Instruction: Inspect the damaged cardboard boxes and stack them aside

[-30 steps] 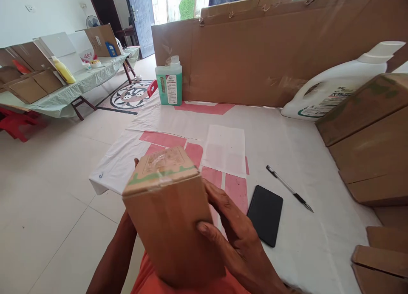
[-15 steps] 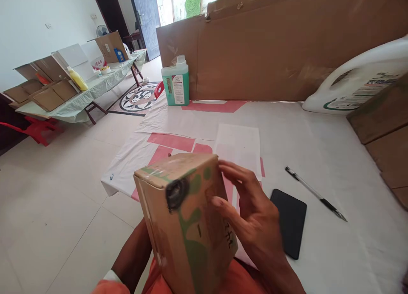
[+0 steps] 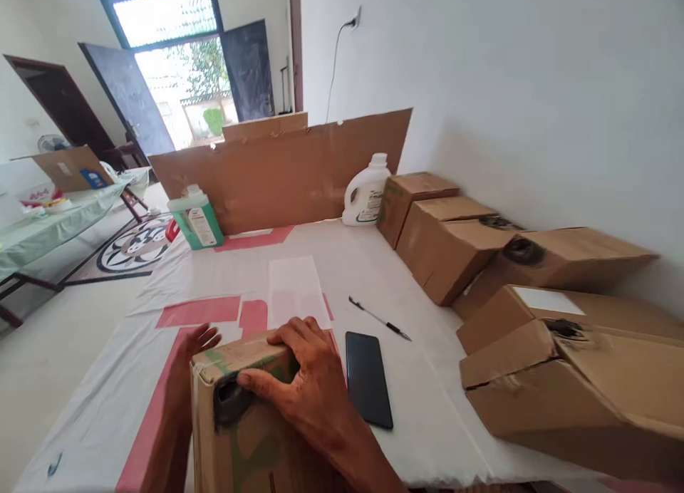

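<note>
Phone [image 3: 368, 380], boxes [image 3: 550, 400] nearby, right hand [image 3: 315, 379] gripping carton [image 3: 261, 454], left hand [image 3: 188, 349] partly hidden, hold unclear

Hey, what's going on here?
A person is handling a cardboard box at the near edge of a covered table. Their right hand grips its top edge, the thumb beside a dark-rimmed hole. Their left hand is at the box's far left side, fingers spread; whether it touches is hard to tell. A black flat device and a pen lie to the right.
</note>
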Available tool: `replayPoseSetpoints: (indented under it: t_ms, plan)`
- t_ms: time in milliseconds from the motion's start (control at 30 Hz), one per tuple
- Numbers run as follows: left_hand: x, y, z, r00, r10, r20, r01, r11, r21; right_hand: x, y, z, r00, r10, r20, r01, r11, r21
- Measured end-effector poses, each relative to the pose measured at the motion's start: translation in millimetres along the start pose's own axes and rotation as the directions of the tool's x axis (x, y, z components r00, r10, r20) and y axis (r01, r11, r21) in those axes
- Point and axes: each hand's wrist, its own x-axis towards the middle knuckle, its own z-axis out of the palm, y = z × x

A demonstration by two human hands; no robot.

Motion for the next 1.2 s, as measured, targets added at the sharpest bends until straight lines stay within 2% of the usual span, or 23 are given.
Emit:
replayPoseSetpoints:
  t_ms: [100, 200, 267, 333, 433, 533, 667, 767, 967, 1067, 1133, 1200]
  plan:
    - [0, 9, -5.4, 0.994, 0.107, -0.024, -0.108, 0.994, -0.034, -4, 2, 5, 0.995, 0.075, -0.062, -0.082, 0.991, -0.105]
    - [-23, 20, -1.4, 0.980, 0.190, 0.065, -0.197, 0.969, 0.146, -3, -1, 17, 0.994, 0.090, -0.058, -0.099, 0.975, -0.197]
    - [-40, 26, 9.7, 0.981, 0.153, 0.118, -0.181, 0.944, 0.276, -1, -4, 24, 0.996, 0.088, -0.032, -0.094, 0.961, -0.260]
    - [-51, 29, 21.3, 0.987, 0.103, 0.122, -0.135, 0.945, 0.299, 1, -6, 30, 0.994, 0.106, 0.000, -0.101, 0.943, -0.316]
    - [-50, 24, 28.4, 0.985, 0.110, 0.135, -0.139, 0.962, 0.236, 6, -5, 33, 0.990, 0.136, 0.041, -0.111, 0.922, -0.371]
    - [-40, 16, 26.0, 0.976, 0.144, 0.161, -0.179, 0.957, 0.230, 13, -5, 35, 0.987, 0.149, 0.066, -0.109, 0.906, -0.408]
    - [-32, 11, 25.0, 0.985, 0.106, 0.134, -0.137, 0.958, 0.253, 25, -6, 38, 0.965, 0.202, 0.165, -0.128, 0.918, -0.374]
    - [-29, 13, 27.7, 0.990, 0.089, 0.107, -0.115, 0.957, 0.267, 32, -1, 41, 0.955, 0.188, 0.230, -0.113, 0.946, -0.304]
    - [-26, 24, 40.4, 0.997, -0.056, 0.052, 0.042, 0.968, 0.248, 42, 9, 41, 0.940, 0.203, 0.275, -0.145, 0.965, -0.216]
    - [-28, 33, 51.0, 0.997, -0.075, 0.029, 0.064, 0.959, 0.276, 42, 10, 33, 0.925, 0.223, 0.308, -0.168, 0.966, -0.195]
    - [-30, 38, 58.8, 0.997, -0.074, 0.010, 0.067, 0.943, 0.326, 37, 16, 24, 0.929, 0.168, 0.330, -0.119, 0.979, -0.164]
    - [-32, 44, 67.1, 0.997, -0.082, -0.018, 0.082, 0.920, 0.384, 27, 32, 9, 0.959, 0.066, 0.275, -0.047, 0.996, -0.076]
